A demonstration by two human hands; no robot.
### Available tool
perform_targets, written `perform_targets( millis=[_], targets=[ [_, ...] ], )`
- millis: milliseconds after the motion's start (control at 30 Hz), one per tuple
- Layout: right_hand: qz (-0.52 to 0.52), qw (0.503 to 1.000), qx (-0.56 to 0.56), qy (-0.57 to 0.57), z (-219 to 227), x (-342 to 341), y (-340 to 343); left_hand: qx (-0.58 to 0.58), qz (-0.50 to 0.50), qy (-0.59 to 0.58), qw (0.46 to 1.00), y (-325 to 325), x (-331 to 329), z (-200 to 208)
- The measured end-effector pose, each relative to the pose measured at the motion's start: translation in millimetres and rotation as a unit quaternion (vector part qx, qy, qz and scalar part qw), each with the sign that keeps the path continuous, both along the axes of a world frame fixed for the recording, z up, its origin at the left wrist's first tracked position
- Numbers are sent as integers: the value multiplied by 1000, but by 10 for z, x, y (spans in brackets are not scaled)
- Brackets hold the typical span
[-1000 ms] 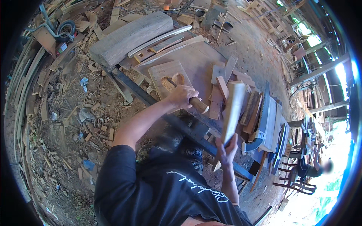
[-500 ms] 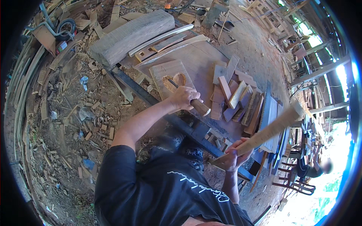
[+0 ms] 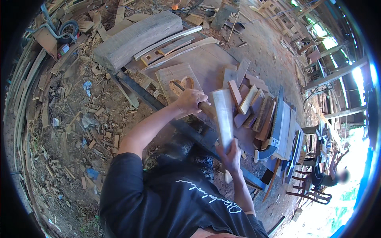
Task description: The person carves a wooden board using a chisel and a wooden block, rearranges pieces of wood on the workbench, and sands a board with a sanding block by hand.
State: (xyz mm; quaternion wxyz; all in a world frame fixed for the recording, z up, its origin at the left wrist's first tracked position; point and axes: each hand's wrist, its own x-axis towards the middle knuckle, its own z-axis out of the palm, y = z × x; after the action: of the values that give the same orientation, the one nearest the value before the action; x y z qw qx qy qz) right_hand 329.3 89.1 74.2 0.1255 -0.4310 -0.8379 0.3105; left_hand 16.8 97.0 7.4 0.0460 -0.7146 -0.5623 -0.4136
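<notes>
My left hand (image 3: 191,100) is closed around a chisel (image 3: 208,111) with a wooden handle. Its blade points into a heart-shaped hollow (image 3: 188,83) carved in a flat wooden board (image 3: 165,76), which lies on the near left part of the workbench (image 3: 211,58). In my right hand (image 3: 230,155) is a long wooden club (image 3: 223,115), gripped at its narrow end. The club's thick end stands beside the butt of the chisel handle and partly covers it; whether they touch I cannot tell.
Several wood offcuts (image 3: 248,99) are piled right of the board, next to a handsaw (image 3: 268,150) with a blue-grey handle. A thick beam (image 3: 139,39) lies at the far left. Scraps (image 3: 107,137) litter the ground. Another person (image 3: 329,176) is at the far right.
My right hand has swung the club leftward, from out over the right side to the chisel's handle end. My left hand keeps the chisel in nearly the same place.
</notes>
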Motion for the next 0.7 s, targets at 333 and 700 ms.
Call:
perform_targets(
  millis=[333,700],
  targets=[
    [-108,976,-28,186,243,197,-55,5,-38,11,999,34,65,-4],
    [-9,999,-8,33,88,-126,-20,13,-8,-32,999,78,-21,-36]
  ],
)
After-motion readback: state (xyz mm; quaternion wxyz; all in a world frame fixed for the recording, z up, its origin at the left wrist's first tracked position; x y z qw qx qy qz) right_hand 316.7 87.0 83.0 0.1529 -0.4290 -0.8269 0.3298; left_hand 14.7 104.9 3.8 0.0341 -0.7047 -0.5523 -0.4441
